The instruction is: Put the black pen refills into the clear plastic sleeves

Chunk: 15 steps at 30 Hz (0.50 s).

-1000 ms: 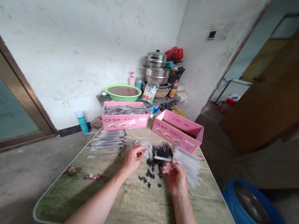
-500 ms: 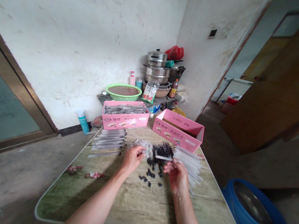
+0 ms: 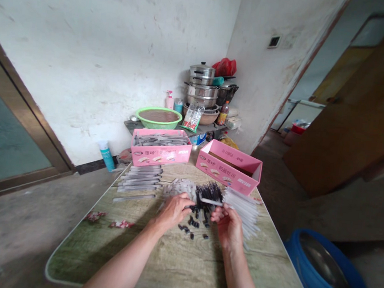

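Observation:
My right hand pinches a slim whitish pen barrel that points left, level above the table. My left hand has its fingers curled together beside the small black caps; anything between its fingertips is too small or hidden to name. Behind it lies a heap of small whitish translucent pieces. A bunch of thin black pieces sits between that heap and a pile of long translucent barrels at the right. Several similar sticks lie in a row at the left.
Two pink boxes stand at the table's far edge: the left box is full of sticks, and the right box shows a brown inside. Behind are a green basin and stacked pots. A blue tub stands at the right.
My left hand has moved a little right and nearer, from the whitish pieces to the black caps. My right hand still holds the barrel in almost the same place.

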Available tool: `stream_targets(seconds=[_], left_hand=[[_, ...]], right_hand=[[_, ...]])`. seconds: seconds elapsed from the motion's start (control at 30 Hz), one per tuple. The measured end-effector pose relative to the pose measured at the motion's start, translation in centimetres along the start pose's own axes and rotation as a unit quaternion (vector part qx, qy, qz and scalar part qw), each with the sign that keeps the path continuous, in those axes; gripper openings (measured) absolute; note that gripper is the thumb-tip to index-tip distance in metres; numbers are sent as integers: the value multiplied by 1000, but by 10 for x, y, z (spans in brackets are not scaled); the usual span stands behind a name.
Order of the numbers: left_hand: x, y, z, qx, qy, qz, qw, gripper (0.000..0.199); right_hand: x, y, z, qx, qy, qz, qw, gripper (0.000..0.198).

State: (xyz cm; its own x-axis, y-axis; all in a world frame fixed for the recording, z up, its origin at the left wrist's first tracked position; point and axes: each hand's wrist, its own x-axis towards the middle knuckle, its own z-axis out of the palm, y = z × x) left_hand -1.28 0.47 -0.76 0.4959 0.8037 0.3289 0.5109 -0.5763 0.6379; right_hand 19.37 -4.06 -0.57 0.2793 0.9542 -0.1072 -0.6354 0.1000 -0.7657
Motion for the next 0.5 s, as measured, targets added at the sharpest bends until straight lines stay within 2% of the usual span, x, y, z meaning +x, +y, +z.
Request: stream_targets(seconds=[0.13, 0.23, 0.3, 0.37, 0.43, 0.5], left_hand=[[0, 1, 6, -4, -5, 11, 1000, 18], [3, 3, 11, -115, 27, -29, 993, 10], [5, 5, 10, -255, 46, -80, 963, 8], [7, 6, 6, -373, 60, -116, 918, 13], [8, 7, 0, -425, 72, -127, 893, 19], [7, 8, -5, -436, 79, -123, 888, 26]], right_hand=[[0, -1, 2, 1, 3, 0, 1000, 22], [-1, -1, 2, 1, -1, -1, 1000, 23], [-1, -1, 1, 1, -2, -3, 1000, 23], [-1, 0, 2, 0, -5, -2, 1000, 23], [-2, 0, 3, -4, -6, 0, 1000, 22], [-3, 0, 4, -9, -4, -1, 1000, 23]])
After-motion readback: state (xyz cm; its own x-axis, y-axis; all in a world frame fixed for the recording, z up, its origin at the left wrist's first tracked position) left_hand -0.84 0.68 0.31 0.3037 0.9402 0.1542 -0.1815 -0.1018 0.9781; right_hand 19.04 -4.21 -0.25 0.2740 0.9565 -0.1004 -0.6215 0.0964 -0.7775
